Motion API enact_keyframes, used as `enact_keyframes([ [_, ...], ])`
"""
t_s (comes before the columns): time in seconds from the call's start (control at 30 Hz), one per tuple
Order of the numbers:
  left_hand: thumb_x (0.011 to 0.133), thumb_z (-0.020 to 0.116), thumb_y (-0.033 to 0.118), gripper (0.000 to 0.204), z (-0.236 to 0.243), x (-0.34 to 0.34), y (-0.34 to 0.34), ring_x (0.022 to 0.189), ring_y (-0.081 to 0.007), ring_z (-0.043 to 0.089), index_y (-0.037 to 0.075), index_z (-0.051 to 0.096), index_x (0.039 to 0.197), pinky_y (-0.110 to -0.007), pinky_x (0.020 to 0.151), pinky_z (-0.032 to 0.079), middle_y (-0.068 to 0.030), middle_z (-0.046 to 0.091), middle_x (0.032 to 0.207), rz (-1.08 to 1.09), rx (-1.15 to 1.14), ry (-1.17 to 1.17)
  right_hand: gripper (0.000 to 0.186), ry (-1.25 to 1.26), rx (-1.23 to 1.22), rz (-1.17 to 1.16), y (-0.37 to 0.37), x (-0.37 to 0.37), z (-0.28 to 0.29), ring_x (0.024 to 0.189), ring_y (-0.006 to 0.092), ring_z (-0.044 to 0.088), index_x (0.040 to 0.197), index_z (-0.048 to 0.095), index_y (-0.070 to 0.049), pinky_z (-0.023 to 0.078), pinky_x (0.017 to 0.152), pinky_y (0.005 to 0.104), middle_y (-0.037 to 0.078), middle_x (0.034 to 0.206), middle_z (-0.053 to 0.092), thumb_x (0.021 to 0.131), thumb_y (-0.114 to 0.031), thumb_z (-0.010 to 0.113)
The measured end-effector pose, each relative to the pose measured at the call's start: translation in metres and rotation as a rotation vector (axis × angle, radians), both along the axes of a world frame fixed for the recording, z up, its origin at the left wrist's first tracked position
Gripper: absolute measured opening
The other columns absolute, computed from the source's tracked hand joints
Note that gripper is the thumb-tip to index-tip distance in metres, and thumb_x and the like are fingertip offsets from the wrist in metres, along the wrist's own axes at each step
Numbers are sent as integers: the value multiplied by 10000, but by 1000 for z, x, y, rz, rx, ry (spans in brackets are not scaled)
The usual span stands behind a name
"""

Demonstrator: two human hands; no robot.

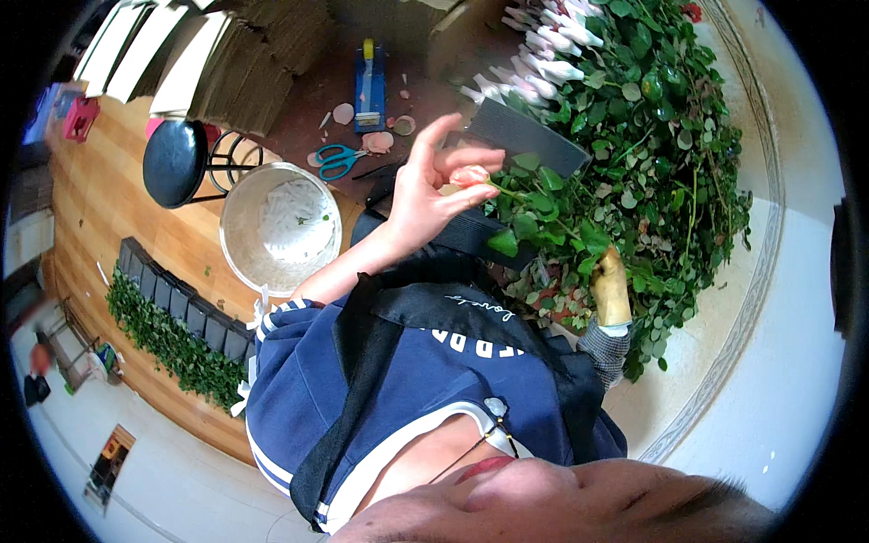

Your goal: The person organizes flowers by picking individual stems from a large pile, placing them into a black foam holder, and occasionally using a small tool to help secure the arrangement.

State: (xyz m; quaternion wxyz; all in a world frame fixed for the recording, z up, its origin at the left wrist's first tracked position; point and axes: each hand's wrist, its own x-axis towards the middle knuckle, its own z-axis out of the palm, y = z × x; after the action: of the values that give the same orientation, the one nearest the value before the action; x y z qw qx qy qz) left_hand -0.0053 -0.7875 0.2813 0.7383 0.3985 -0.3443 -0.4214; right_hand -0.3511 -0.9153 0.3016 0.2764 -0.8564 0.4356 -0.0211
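Note:
My left hand point(421, 190) cups the head of a pale pink rose point(470, 176) between the thumb and bent fingers, with one finger raised. The rose's leafy green stem runs right and down to my right hand point(610, 288), which wears a yellowish glove and is closed around the stem's lower part. Behind the rose stands a dark grey block-like piece point(529, 136). To the right, a big heap of leafy rose stems point(661, 172) reaches close to my right hand. White-sleeved flower heads point(543, 63) lie at its far end.
Teal-handled scissors point(337, 161), loose petals point(377, 142) and a blue tape dispenser point(369, 90) lie on the dark surface ahead. Left of me stand a white bucket point(237, 231) with scraps, a black stool point(175, 163), stacked cardboard point(240, 81) and a row of dark-wrapped leafy bunches point(181, 303).

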Motion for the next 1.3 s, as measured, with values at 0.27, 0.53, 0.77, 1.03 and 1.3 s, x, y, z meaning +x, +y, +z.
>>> enact_keyframes([
  [0.27,954,570,100,402,-68,46,-23,1105,-204,603,-25,445,1315,-327,968,467,-154,626,1187,-159,395,-291,419,-556,-274,-596,24,-66,88,1051,312,622,1228,583,-26,502,922,390,160,1172,637,846,50,428],
  [0.53,967,545,119,271,-147,40,-44,984,-183,632,-42,555,1185,-287,867,488,-130,669,1039,-357,352,-411,752,-825,-201,-273,-40,24,70,1216,258,518,1266,528,-46,386,1058,480,153,1324,531,802,-637,492],
  [0.77,990,526,154,257,-93,27,-41,943,-173,644,-46,575,1144,-286,836,498,-129,682,999,-363,378,-632,449,-687,-792,43,-134,107,49,1181,277,565,1207,624,-126,401,1058,453,115,1278,599,992,-403,343],
  [1.03,981,545,160,257,-106,35,-5,923,-167,650,-50,585,1124,-285,840,497,-126,692,983,-257,506,-592,257,3,-808,-789,-150,-36,16,754,265,641,984,657,23,528,786,395,162,1011,668,749,43,554],
  [1.3,943,553,196,247,-117,36,-16,865,-274,685,-4,633,1065,-354,757,517,-184,691,910,-216,520,-854,244,-302,-266,-373,-4,-62,61,969,270,604,1013,614,-17,519,814,349,145,1123,625,804,91,550],
])
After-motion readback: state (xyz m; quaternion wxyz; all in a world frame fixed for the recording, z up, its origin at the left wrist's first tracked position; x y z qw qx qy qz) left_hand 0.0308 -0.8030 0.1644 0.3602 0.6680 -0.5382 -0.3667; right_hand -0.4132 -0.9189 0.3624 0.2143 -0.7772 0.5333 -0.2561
